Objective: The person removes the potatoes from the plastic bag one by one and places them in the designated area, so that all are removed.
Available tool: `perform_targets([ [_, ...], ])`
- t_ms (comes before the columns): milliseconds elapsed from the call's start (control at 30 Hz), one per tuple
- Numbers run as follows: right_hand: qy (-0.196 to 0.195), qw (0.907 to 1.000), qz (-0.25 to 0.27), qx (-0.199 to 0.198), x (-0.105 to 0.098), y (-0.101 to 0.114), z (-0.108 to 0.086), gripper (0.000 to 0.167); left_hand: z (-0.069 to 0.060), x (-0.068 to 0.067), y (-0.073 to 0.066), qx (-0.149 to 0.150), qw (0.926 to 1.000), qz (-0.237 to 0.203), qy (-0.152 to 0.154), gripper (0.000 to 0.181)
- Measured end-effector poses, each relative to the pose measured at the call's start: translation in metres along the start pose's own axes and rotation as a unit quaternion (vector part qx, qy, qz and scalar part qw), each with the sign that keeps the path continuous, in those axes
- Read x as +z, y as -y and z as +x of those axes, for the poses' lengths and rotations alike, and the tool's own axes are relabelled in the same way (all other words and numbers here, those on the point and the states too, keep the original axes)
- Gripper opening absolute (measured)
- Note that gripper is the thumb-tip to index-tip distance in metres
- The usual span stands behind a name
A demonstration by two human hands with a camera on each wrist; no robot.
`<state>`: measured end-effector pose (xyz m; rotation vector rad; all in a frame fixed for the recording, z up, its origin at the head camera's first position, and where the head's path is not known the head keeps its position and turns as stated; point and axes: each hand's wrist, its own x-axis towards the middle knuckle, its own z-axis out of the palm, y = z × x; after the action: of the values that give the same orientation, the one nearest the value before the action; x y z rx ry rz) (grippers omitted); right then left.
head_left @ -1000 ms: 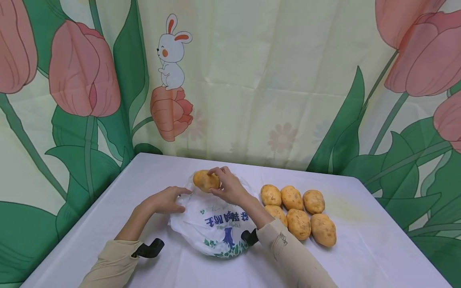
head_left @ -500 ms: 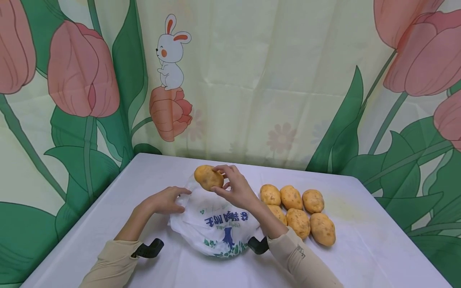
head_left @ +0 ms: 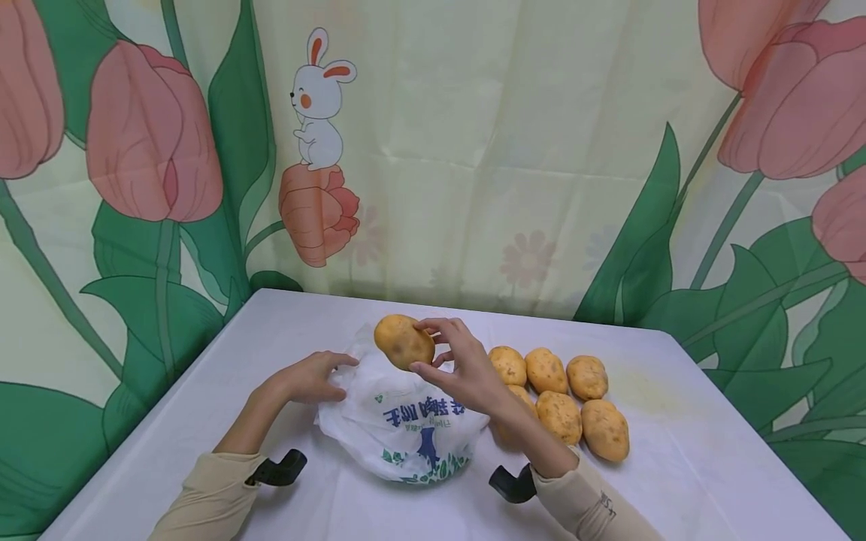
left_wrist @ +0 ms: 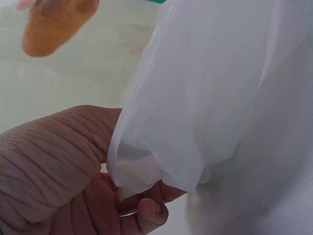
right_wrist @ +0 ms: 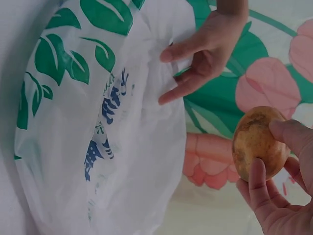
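Observation:
A yellow-brown potato (head_left: 404, 343) is held above the bag by my right hand (head_left: 467, 368), with thumb and fingertips on its right side. In the right wrist view the same potato (right_wrist: 258, 143) shows a dark patch. Below it lies a white plastic bag (head_left: 399, 436) with blue lettering and green leaves, its contents hidden. My left hand (head_left: 313, 378) touches the bag's left upper edge, thumb and fingers spread apart. Up close in the left wrist view, thin bag film (left_wrist: 190, 98) hangs across that hand (left_wrist: 58, 166), hiding part of its fingers.
Right of the bag, several potatoes (head_left: 558, 417) lie in two rows on the white-covered table (head_left: 676, 466), partly behind my right forearm. A tulip-and-rabbit printed curtain (head_left: 460, 150) hangs behind the table. Black wrist mounts (head_left: 512, 485) stick out from both sleeves.
My right hand has drawn the potato rightward and towards me, lifting it off the bag's far side. The left hand has stayed at the bag's edge.

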<state>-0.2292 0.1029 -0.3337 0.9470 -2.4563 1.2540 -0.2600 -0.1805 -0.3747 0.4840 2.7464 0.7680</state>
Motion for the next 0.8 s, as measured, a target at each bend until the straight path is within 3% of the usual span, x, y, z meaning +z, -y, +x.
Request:
perform_targets([
  [400, -0.012, 0.9998, -0.011, -0.008, -0.016, 0.015, -0.026, 0.055, -0.001, 0.000, 0.000, -0.004, 1.0000, -0.001, -0.003, 0.058],
  [800, -0.037, 0.9981, -0.037, -0.033, -0.034, 0.011, -0.042, 0.055, -0.002, 0.002, 0.000, 0.000, 0.9999, 0.005, -0.010, 0.058],
])
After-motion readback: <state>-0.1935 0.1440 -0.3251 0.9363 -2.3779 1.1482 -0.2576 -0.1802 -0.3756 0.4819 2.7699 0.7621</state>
